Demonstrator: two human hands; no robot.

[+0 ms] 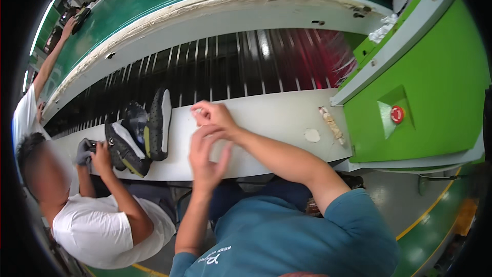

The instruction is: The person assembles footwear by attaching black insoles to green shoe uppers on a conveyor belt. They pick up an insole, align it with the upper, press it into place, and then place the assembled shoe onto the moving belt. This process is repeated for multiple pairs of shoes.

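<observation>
My left hand (209,159) is raised over the front of the white bench (266,110), fingers apart and slightly blurred, with nothing seen in it. Its fingertips are close to my right wrist; whether they touch, I cannot tell. Farther forward, my right hand (218,116) has its fingers curled together, and a small pale spot shows at the fingertips, too small to name. Just left of my hands, a black shoe (160,123) with a white sole edge lies on its side. Beside it are another dark shoe (125,146) and a shiny, clear-looking piece (137,118).
At my left, a co-worker in a white shirt (102,231) handles a small dark thing. A tape-wrapped stick (332,124) and a whitish round patch (311,135) lie on the bench's right. Beyond are metal rollers (215,66); a green machine (430,92) with a red button (397,114) stands right.
</observation>
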